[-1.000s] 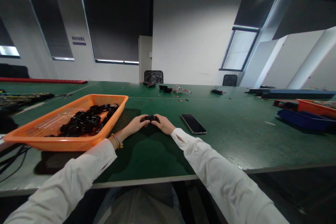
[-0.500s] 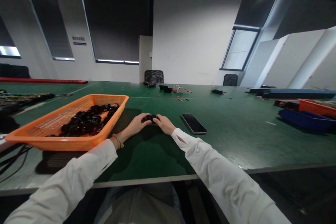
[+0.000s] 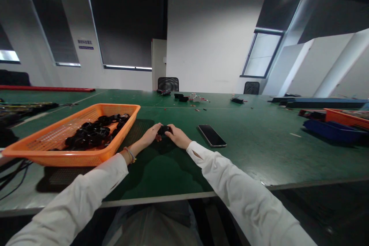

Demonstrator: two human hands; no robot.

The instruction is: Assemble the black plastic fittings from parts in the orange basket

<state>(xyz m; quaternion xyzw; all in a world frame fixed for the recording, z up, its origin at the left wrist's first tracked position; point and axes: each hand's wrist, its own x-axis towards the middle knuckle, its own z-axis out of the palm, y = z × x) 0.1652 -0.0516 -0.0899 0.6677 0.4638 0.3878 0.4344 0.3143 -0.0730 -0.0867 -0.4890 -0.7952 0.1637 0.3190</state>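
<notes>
Between my hands, just above the green table (image 3: pixel 178 169), is a small black part (image 3: pixel 163 130), too small to make out its exact kind. My left hand (image 3: pixel 152 135) grips its left side, with the thumb and fingers closed at its edge. From the other side my right hand (image 3: pixel 177 136) pinches it between thumb and fingers. Left of my hands stands an orange plastic basket (image 3: pixel 72 157), partly filled with shiny black parts (image 3: pixel 92 132). A dark-screened phone (image 3: pixel 212 135) lies flat on the table, right of my right hand.
Bundled cables (image 3: pixel 25 110) lie at the far left, behind the basket. A blue tray (image 3: pixel 334 130) and an orange basket (image 3: pixel 348 117) stand at the right. Small black and white pieces (image 3: pixel 194 98) lie near the far edge, with chairs (image 3: pixel 168 83) beyond.
My left hand's fingers have shifted on the black part, whose angle has turned slightly between my hands. The basket and phone have stayed in place.
</notes>
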